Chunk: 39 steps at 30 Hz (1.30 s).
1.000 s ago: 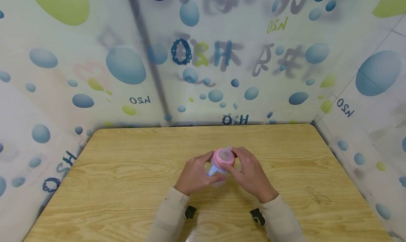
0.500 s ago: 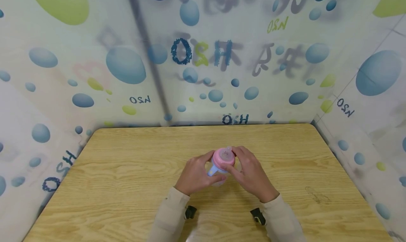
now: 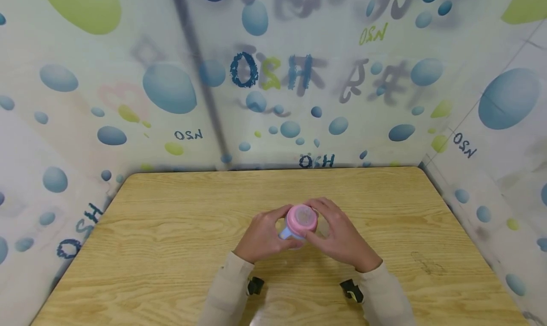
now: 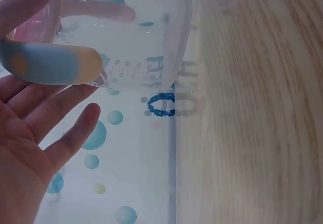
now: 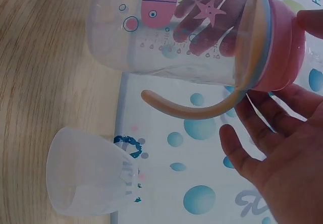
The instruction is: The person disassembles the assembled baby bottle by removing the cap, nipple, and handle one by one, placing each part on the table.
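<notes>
A clear baby bottle (image 5: 151,47) with fish and starfish prints and measuring marks is held above the table by both hands. Its pink collar (image 3: 295,219) and translucent teat (image 3: 304,215) face up toward the head camera. The left hand (image 3: 264,233) grips the bottle from the left, near a blue-and-yellow handle (image 4: 55,65). On the other side, the right hand (image 3: 342,235) holds the pink collar between thumb and fingers, its lower fingers spread apart in the right wrist view. A second curved handle (image 5: 192,113) sticks out below the bottle there.
In the right wrist view, a translucent cup-shaped cap (image 5: 91,173) stands on the wooden table (image 3: 171,231) beside the bottle. Walls printed with blue and green drops (image 3: 169,88) close in the table's back and sides.
The bottle's top has tipped toward the head camera, so the teat now shows nearly end-on. The right hand has shifted slightly with it; the left hand has barely moved.
</notes>
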{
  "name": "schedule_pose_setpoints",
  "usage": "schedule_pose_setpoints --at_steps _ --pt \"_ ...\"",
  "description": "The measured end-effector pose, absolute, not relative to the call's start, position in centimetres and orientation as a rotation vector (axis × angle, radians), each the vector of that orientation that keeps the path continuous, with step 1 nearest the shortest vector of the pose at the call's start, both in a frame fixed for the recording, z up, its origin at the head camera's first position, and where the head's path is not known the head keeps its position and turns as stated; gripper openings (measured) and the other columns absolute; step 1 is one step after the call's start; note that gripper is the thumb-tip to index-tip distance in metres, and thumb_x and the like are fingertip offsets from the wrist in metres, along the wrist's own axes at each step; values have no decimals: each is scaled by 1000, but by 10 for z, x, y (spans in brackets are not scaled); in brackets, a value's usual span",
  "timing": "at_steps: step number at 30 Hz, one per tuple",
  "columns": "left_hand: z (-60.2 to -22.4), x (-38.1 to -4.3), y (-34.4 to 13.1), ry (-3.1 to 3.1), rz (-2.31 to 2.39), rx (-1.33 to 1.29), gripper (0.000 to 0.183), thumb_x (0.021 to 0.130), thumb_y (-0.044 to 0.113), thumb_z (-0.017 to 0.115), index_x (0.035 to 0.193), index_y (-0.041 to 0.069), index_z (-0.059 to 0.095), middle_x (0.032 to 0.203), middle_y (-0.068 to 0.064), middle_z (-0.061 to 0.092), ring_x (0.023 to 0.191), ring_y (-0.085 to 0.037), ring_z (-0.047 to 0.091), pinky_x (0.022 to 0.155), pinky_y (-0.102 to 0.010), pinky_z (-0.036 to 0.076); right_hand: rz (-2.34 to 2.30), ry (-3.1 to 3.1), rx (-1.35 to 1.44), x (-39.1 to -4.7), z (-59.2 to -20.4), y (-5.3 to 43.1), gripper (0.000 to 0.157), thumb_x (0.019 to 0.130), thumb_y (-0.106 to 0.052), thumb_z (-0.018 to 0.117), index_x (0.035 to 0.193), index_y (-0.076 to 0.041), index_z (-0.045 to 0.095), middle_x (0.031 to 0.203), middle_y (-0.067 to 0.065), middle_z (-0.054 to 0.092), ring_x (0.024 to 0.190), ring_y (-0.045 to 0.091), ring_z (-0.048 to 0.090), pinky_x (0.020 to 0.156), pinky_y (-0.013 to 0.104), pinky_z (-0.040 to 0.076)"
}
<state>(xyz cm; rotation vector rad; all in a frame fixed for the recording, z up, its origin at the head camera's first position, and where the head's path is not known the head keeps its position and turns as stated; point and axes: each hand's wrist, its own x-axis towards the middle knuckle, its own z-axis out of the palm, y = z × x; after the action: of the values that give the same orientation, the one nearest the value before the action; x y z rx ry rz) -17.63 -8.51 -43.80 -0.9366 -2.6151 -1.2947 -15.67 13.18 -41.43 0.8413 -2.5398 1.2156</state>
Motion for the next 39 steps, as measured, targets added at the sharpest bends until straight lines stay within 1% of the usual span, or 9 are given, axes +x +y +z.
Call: schedule_pose_setpoints --at_steps 3,10,17,21,24,27,30,33,39 --pt "-438 -176 -86 -2608 -1300 -956 68 75 31 89 134 13 61 124 0 68 110 -11 64 91 -45 54 1263 -2534 868 -158 -415 132 52 85 -21 78 132 -16 58 130 -1 56 119 20 53 96 55 46" --pt "-437 -176 -87 -2593 -1290 -1026 72 74 27 90 136 11 59 127 -2 67 115 -13 63 93 -44 53 1400 -2511 927 -158 -415 134 55 81 -10 78 131 -18 58 129 -2 56 117 20 52 97 56 44" --pt "-437 -175 -87 -2610 -1314 -1033 74 74 27 90 139 10 58 129 -1 66 115 -13 63 93 -45 53 1428 -2509 957 -159 -415 135 56 81 -9 78 133 -16 58 129 -2 56 117 19 52 96 55 45" --pt "-436 -174 -88 -2614 -1349 -1001 73 75 32 89 138 11 58 130 -1 66 115 -12 63 94 -45 53 1362 -2499 912 -158 -414 135 63 83 -14 78 140 -13 53 131 3 56 122 23 50 99 59 43" --pt "-435 -173 -88 -2626 -1334 -959 72 76 36 88 136 10 60 128 -1 66 113 -12 64 93 -45 53 1237 -2495 794 -157 -413 133 67 83 -26 81 142 -12 51 126 4 58 119 24 51 97 60 43" --pt "-435 -173 -88 -2652 -1275 -910 71 75 41 87 134 11 62 125 0 68 108 -12 65 90 -44 55 1105 -2510 648 -156 -413 129 65 80 -38 83 134 -13 58 113 0 60 108 20 52 90 54 45" --pt "-435 -174 -87 -2672 -1225 -880 70 75 44 86 133 12 63 123 1 69 105 -11 66 87 -42 56 1003 -2538 556 -156 -414 125 60 77 -45 84 122 -11 64 102 -3 60 99 18 52 85 48 43" --pt "-436 -174 -87 -2671 -1212 -878 70 75 44 86 132 12 63 122 1 69 104 -11 67 87 -42 56 944 -2554 526 -156 -414 122 58 75 -47 85 114 -9 67 100 -2 63 100 20 53 88 48 43" --pt "-436 -175 -86 -2661 -1194 -900 69 76 44 86 131 10 63 120 0 70 100 -10 67 84 -42 56 918 -2572 514 -154 -414 120 57 75 -48 84 112 -8 67 102 0 65 103 21 53 90 50 45"
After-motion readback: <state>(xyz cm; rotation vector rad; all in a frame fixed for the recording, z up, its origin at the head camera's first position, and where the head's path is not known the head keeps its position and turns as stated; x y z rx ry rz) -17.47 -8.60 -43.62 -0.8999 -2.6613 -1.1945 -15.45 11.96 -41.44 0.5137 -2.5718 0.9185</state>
